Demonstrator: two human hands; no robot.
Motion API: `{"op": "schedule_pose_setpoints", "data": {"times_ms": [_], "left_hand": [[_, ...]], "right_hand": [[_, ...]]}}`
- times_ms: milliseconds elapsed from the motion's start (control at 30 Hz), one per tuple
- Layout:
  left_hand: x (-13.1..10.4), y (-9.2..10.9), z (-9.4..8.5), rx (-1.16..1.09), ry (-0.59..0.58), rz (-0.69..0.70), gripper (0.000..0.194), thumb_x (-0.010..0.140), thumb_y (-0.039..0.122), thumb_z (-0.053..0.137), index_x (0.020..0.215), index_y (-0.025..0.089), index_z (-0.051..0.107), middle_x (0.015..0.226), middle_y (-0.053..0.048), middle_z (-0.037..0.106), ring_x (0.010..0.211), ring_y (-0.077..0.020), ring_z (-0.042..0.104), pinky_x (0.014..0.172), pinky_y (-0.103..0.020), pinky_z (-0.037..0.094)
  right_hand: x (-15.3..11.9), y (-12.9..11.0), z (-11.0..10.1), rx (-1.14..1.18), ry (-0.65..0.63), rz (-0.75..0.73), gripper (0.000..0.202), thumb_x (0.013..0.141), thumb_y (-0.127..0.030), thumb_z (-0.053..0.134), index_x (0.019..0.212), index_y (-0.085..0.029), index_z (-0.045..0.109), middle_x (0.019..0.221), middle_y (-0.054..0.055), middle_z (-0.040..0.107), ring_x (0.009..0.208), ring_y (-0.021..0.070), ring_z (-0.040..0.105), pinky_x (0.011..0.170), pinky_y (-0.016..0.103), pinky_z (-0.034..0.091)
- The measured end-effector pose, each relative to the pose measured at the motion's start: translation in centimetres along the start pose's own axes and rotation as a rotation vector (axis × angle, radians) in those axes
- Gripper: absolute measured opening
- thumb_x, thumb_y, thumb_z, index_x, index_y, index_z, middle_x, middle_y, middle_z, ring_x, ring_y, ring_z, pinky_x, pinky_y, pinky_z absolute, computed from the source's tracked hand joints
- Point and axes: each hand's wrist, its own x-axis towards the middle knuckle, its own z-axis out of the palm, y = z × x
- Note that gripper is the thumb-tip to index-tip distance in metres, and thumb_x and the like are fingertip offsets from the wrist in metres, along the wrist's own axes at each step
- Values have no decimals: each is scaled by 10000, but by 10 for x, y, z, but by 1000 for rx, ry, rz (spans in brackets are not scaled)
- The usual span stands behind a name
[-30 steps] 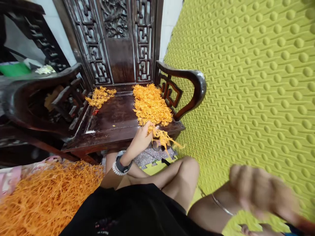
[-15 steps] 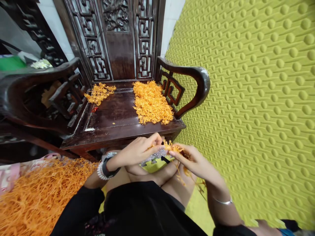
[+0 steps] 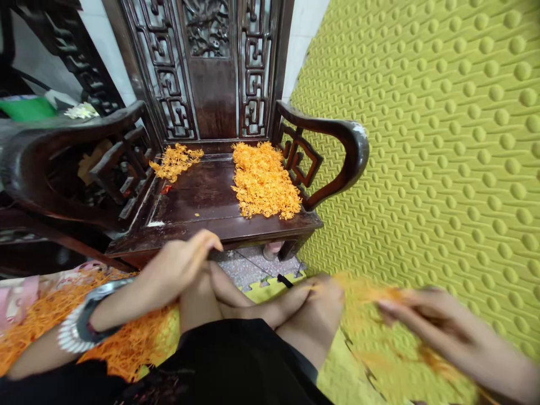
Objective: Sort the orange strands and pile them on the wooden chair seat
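Note:
My left hand (image 3: 183, 264) is raised in front of the chair's seat edge, left of my knees. Its fingers are curled together, and whatever may be in them is hidden. Out to the right, over the yellow mat, my right hand (image 3: 439, 320) is closed on a bunch of orange stringy strands (image 3: 367, 291), which trail loosely and are smeared by motion. A thick block of curly orange pieces (image 3: 265, 180) lies on the right of the wooden seat. A smaller clump of them (image 3: 177, 162) sits at the seat's back left.
The carved dark wooden chair (image 3: 206, 194) faces me, its armrests on both sides. A heap of loose orange strands (image 3: 130, 349) lies at my left, beside pink-and-white cloth (image 3: 25, 298). Bumpy yellow matting (image 3: 422, 169) spreads along the right. A small red scrap (image 3: 166, 189) lies on the seat.
My hands were together over my lap at the orange strands. They have come apart: the left moved left, and the right swung right and down with strands in it.

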Motion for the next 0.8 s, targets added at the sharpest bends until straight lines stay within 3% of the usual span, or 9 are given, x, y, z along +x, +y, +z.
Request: {"op": "schedule_pose_setpoints", "data": {"times_ms": [67, 133, 300, 400, 467, 533, 600, 700, 800], "left_hand": [[14, -7, -5, 52, -90, -4, 218, 909, 296, 438, 870, 277, 652, 525, 45, 513, 451, -130, 455, 481, -248, 317], [36, -8, 5, 78, -159, 47, 276, 934, 316, 401, 767, 250, 612, 549, 32, 514, 490, -130, 470, 513, -249, 312], [133, -13, 71, 300, -49, 230, 434, 935, 477, 392, 625, 200, 515, 590, -17, 495, 553, -157, 466, 609, -286, 364], [192, -30, 103, 452, -11, 169, 391, 926, 461, 424, 785, 149, 614, 905, -132, 593, 863, -258, 582, 828, -395, 432], [215, -38, 114, 471, -52, 117, 317, 927, 377, 452, 951, 123, 642, 1184, -185, 541, 1131, -331, 515, 981, -482, 376], [220, -38, 118, 395, -81, 145, 315, 933, 346, 449, 1100, 143, 622, 1365, -172, 446, 1308, -348, 376, 1080, -522, 285], [207, -26, 118, 169, -152, 261, 381, 960, 387, 383, 1252, 200, 541, 1442, -132, 399, 1359, -296, 338, 1110, -482, 284], [169, 3, 114, -230, -458, 391, 527, 950, 481, 377, 1427, 269, 303, 1426, -128, 444, 1194, -223, 543, 951, -370, 475], [133, 28, 106, -128, -633, 437, 670, 911, 429, 505, 1467, 217, 198, 1339, -158, 528, 995, -203, 636, 816, -333, 519]], "right_hand": [[-4, 12, -10, -27, 59, 93, 200, 805, -426, 659, 709, -265, 728, 541, 41, 648, 411, 145, 559, 353, 242, 432], [1, 16, -7, -10, 14, 175, 285, 834, -437, 620, 642, -239, 691, 528, 37, 629, 426, 138, 555, 391, 240, 446], [38, 13, 27, 129, -38, 289, 404, 868, -469, 553, 591, -184, 624, 444, -29, 446, 386, 83, 370, 343, 216, 276], [55, 18, 34, 204, 5, 317, 424, 860, -487, 555, 583, -169, 604, 442, -47, 374, 392, 72, 299, 351, 220, 213], [62, 25, 34, 214, 54, 318, 434, 854, -500, 555, 581, -165, 595, 443, -54, 351, 397, 69, 276, 370, 227, 209], [68, 33, 35, 190, 86, 300, 444, 862, -503, 539, 582, -162, 590, 449, -55, 354, 405, 69, 274, 392, 234, 222], [73, 41, 37, 146, 74, 260, 453, 869, -494, 531, 565, -160, 572, 462, -47, 377, 421, 73, 298, 413, 237, 236], [83, 45, 43, 64, 15, 189, 429, 892, -446, 507, 579, -156, 557, 490, -35, 424, 450, 78, 342, 443, 235, 255], [90, 37, 45, 0, -45, 152, 350, 919, -360, 465, 670, -145, 586, 538, -22, 483, 484, 83, 382, 474, 232, 285]]}}
